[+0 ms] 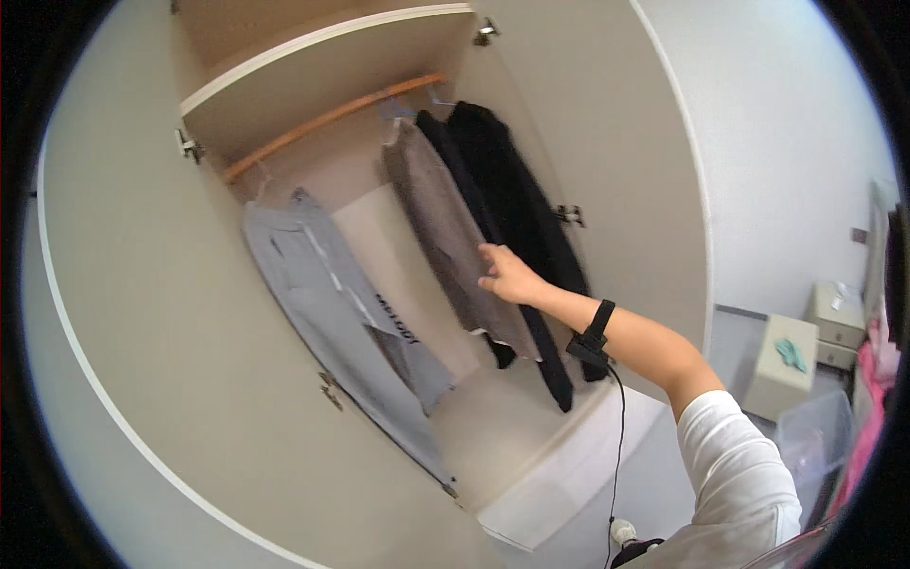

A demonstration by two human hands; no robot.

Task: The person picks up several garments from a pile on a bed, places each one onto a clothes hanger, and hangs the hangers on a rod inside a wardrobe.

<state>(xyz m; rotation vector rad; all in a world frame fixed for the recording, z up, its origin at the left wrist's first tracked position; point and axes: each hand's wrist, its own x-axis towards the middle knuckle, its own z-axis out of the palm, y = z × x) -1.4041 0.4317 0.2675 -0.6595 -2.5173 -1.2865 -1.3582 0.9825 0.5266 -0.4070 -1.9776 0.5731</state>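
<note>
Wardrobe floor point(493, 427) beneath right hand point(512, 277) and clothes point(428, 194) — pale wall point(777, 161) beyond.

Bedroom: wardrobe point(626, 171) of clothes point(434, 207), nightstand point(838, 333)

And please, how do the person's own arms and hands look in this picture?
Only the right hand is visible, bare and without a glove. The wrist wears a black strap with a dark, box-shaped device; a thin black cable runs down from it. The white sleeve ends near the elbow.
</note>
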